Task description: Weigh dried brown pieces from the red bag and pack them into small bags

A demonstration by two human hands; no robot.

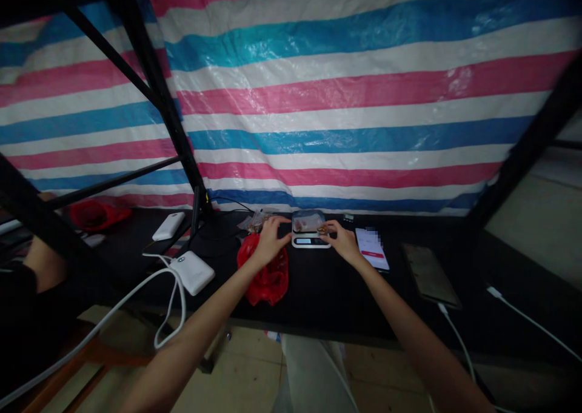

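Observation:
A small white digital scale (311, 242) with a lit display lies on the black table, and a clear tray (305, 214) on top holds a small reddish-brown item and something pale. At the scale's left edge is my left hand (271, 241), thumb and fingers apart with nothing between them. My right hand (341, 241), at the right edge, pinches a small gold-brown piece (323, 229) over the tray; its exact kind is too small to make out. Below my left wrist lies an open red plastic bag (268, 282). Clear plastic bags (257, 220) with small contents sit behind that hand.
Right of the scale lie a phone with a lit screen (373, 249) and a dark phone (430, 273) on a cable. A white power bank (193, 272) with a looped cable is at left. Black metal posts (159, 91) frame the table; another person's arm (45, 264) shows far left.

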